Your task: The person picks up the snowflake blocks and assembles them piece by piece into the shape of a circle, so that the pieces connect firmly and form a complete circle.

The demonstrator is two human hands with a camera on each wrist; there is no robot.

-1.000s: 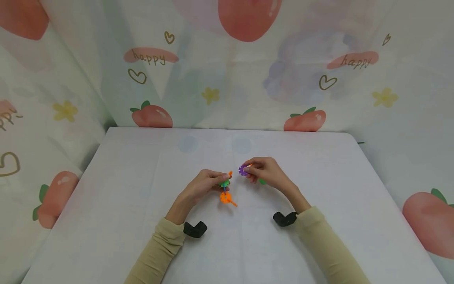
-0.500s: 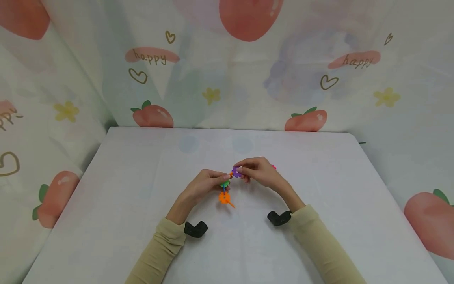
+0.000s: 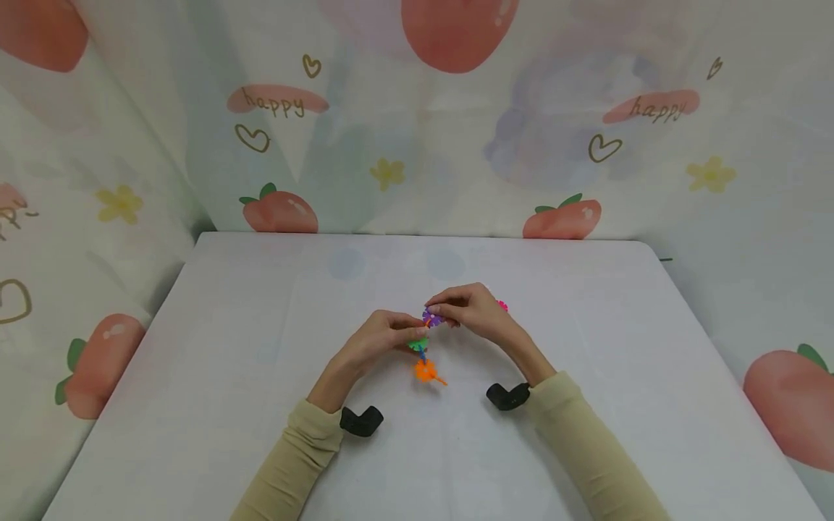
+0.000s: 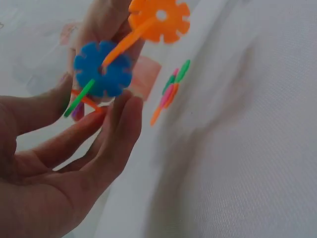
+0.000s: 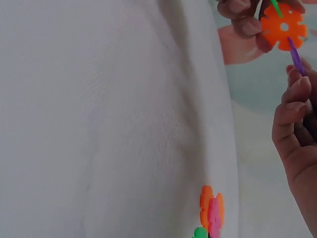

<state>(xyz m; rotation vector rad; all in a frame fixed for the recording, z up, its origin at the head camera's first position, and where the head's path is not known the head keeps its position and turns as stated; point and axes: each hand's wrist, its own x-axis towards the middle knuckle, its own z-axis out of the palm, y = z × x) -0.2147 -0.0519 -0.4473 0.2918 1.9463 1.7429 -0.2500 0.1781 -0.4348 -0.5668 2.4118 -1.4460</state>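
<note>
1 chain (image 4: 116, 74) of notched discs is held above the table (image 3: 417, 463), its lower end hanging free. Your left hand (image 3: 394, 331) grips it near the green disc (image 4: 79, 99); your right hand (image 3: 472, 311) pinches the purple disc (image 3: 431, 317) at the rim of the orange disc (image 5: 292, 27). Full seating of that joint cannot be confirmed. Expect light, fairly stiff plastic with smooth faces. Grasp both discs by their flats, close to the joint, with the 2 slots aligned; twisting may loosen neighbouring links.

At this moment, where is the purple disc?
In the head view, the purple disc is near centre, pinched by the right hand, beside the left hand and above the green disc.
</note>
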